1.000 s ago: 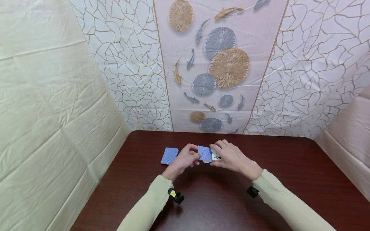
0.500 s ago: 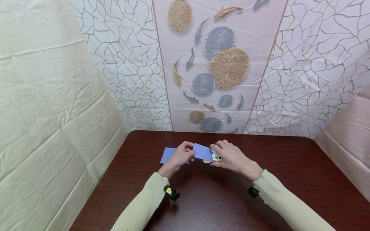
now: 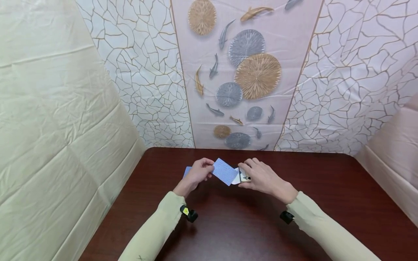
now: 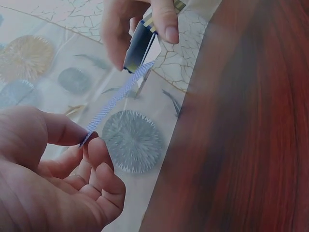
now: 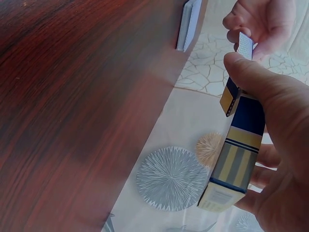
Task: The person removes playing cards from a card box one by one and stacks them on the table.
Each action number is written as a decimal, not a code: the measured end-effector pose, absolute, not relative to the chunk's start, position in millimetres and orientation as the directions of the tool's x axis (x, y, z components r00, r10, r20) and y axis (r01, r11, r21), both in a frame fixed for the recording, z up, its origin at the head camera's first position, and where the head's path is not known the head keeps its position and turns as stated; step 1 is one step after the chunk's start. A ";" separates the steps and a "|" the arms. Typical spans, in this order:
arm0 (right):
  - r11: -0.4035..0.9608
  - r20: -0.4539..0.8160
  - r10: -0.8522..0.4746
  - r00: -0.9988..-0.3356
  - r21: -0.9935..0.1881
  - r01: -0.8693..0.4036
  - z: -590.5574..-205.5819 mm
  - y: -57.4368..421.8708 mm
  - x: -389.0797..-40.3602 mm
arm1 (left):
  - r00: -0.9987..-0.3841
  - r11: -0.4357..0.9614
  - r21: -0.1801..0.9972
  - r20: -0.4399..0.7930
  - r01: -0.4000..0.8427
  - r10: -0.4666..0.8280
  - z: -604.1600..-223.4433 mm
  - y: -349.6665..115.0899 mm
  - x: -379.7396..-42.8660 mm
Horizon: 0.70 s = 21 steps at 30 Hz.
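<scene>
Between thumb and fingertips, my left hand point(image 3: 196, 174) pinches a playing card point(image 3: 224, 172) by one corner, its blue patterned back facing up; whether it is one card or a few, I cannot tell. Seen nearly edge-on in the left wrist view, the card point(image 4: 113, 104) reaches toward the box mouth. My right hand point(image 3: 262, 178) grips the card box point(image 3: 244, 175), which shows a black ace print and a white flap at its mouth. Dark blue and gold stripes mark the box side point(image 5: 236, 154) in the right wrist view. A stack of blue-backed cards point(image 3: 187, 172) lies partly behind my left hand.
Both hands are over the far part of a dark red-brown wooden table point(image 3: 228, 224). A patterned cloth point(image 3: 156, 90) hangs behind its far edge, and a cream cloth point(image 3: 65, 152) stands along the left side.
My left hand has moved left and slightly up, drawing the card away from the box and turning it slantwise. It now covers more of the stack. My right hand has stayed nearly still.
</scene>
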State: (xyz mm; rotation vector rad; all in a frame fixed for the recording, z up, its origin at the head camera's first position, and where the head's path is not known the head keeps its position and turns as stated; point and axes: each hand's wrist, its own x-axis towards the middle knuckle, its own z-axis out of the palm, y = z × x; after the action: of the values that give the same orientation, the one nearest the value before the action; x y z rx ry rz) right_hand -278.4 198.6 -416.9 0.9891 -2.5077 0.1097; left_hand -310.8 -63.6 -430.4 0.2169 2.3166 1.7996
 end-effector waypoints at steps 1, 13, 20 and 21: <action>0.740 0.429 -0.633 -0.645 0.087 -0.667 -416.9 198.9 -278.3 | -0.970 0.246 0.969 -0.065 -0.006 0.235 -430.1 -65.0 -312.0; 0.751 0.406 -0.627 -0.665 0.085 -0.655 -415.4 199.5 -277.1 | -0.973 0.264 0.964 -0.063 -0.002 0.221 -422.6 -86.2 -322.3; 0.747 0.409 -0.630 -0.660 0.086 -0.660 -414.2 199.0 -276.5 | -0.975 0.233 0.971 -0.094 -0.046 0.199 -422.3 -96.0 -329.0; 0.746 0.410 -0.630 -0.659 0.088 -0.660 -414.2 198.8 -276.3 | -0.976 0.230 0.972 -0.102 -0.056 0.194 -422.3 -97.4 -329.9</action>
State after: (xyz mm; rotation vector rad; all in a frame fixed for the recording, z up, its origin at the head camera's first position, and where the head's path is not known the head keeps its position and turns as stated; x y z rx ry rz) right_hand -276.3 198.8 -414.2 0.9843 -2.5280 0.0955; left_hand -329.9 -97.4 -422.3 0.1306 2.2974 1.8287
